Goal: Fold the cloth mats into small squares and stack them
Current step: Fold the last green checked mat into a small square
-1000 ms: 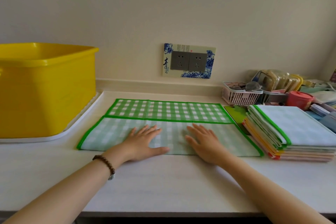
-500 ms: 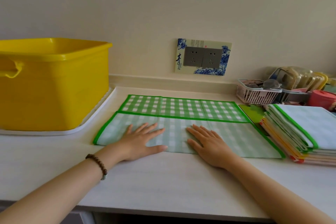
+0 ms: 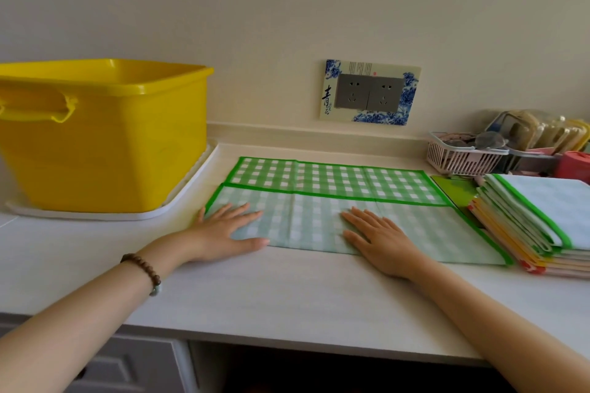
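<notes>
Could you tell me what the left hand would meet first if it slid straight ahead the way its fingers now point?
The left hand lies flat on the green checked mat, fingers pointing up and right. Sliding on, it would probably first cross the green folded edge, then the wall; nothing else seems to stand in that line.

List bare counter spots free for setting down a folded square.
Free: the front counter strip between the green checked mat and the counter edge, and the gap between mat and yellow tub. Crowded: right side, with the folded mat stack and white basket.
</notes>
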A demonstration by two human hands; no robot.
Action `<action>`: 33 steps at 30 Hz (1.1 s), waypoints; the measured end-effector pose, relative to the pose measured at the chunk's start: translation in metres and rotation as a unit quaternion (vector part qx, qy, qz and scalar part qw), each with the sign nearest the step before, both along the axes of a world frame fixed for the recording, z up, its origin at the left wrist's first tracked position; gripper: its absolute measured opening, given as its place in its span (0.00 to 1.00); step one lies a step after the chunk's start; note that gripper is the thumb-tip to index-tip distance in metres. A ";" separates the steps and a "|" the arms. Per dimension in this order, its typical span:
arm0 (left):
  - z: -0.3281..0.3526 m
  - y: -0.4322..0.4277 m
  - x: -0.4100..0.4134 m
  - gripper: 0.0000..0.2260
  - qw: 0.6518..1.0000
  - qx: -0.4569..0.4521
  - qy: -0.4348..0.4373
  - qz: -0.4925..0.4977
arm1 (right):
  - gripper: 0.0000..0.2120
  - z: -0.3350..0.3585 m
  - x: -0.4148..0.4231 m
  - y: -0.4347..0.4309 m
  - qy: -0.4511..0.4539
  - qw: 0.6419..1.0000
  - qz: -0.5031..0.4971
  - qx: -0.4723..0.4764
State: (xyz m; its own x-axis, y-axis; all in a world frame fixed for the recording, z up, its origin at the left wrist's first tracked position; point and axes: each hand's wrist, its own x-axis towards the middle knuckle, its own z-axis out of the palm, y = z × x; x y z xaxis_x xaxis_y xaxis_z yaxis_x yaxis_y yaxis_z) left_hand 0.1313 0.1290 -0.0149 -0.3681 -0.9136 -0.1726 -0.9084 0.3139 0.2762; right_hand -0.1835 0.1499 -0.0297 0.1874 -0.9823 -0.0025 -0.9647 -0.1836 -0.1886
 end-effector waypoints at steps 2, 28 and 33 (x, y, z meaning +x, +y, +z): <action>0.003 0.001 -0.008 0.52 0.999 -0.013 0.028 -0.021 | 0.25 0.001 0.000 0.000 0.002 1.000 0.002 0.008; 0.017 0.009 -0.048 0.11 0.976 -0.150 0.123 -0.099 | 0.21 0.019 -0.009 0.008 -0.167 0.984 0.049 0.044; 0.022 0.001 -0.046 0.09 0.977 -0.098 0.173 -0.075 | 0.23 0.023 -0.029 0.026 -0.125 0.987 0.095 0.044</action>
State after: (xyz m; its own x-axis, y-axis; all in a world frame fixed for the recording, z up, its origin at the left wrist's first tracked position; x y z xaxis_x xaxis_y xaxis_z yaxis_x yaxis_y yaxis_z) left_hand 0.0854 0.1304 0.0073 -0.5052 -0.8481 0.1598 -0.7110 0.5140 0.4799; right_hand -0.2125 0.1755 -0.0062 0.3730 -0.9277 -0.0160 -0.8360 -0.3286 -0.4394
